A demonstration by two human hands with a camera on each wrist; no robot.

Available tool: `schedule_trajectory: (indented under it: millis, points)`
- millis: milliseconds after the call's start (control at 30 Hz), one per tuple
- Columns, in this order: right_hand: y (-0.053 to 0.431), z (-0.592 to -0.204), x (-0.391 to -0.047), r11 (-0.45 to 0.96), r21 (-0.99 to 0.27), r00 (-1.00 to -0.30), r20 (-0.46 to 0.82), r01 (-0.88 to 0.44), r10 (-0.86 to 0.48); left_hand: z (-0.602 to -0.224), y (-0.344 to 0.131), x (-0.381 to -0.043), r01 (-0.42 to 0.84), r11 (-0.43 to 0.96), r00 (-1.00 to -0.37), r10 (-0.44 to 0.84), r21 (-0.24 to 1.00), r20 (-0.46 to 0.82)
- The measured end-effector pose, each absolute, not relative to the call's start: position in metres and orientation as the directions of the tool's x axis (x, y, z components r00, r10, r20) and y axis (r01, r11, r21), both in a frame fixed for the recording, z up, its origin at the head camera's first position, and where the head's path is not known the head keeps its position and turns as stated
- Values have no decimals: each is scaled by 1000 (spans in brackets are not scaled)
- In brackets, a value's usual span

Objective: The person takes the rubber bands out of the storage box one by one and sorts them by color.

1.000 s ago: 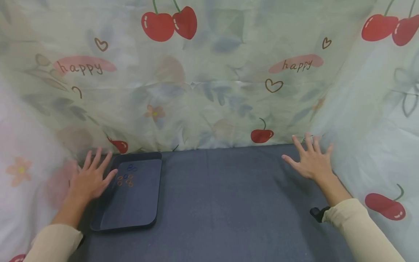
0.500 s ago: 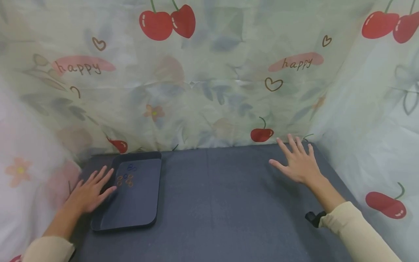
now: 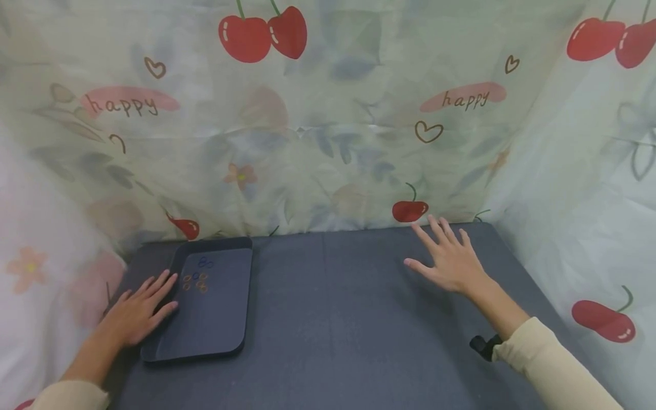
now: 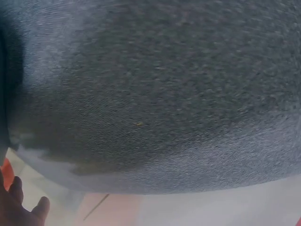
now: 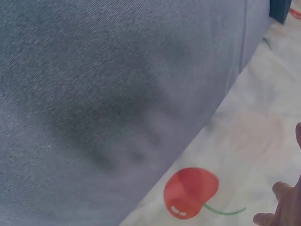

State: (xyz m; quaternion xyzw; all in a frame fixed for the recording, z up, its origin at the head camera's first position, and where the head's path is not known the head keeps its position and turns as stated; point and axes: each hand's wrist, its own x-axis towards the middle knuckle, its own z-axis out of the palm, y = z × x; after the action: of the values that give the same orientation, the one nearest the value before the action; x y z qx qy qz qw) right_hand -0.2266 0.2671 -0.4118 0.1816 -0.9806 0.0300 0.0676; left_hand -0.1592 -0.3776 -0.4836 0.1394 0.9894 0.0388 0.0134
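This looks like a small screened-off booth set around a single tabletop (image 3: 328, 319), and not an open room. Pale printed sheeting (image 3: 328, 85) hangs behind the tabletop and along both its left and right sides, filling the upper part of the head view. Its homely pattern has red cherries (image 3: 246, 39), flowers (image 3: 241, 175), heart outlines and the word "happy". Whether the booth stands in a home, lab or other building cannot be told.
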Motion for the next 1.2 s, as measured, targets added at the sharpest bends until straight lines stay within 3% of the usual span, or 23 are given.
schedule_trajectory:
  millis: [633, 1200]
  points:
    - [223, -408, -217, 877, -19, -869, 148, -480, -472, -499, -386, -151, 329, 937, -942, 317, 118, 115]
    - [189, -406, -212, 840, -42, -840, 79, -541, -537, -505, -351, -153, 386, 906, -915, 351, 173, 199]
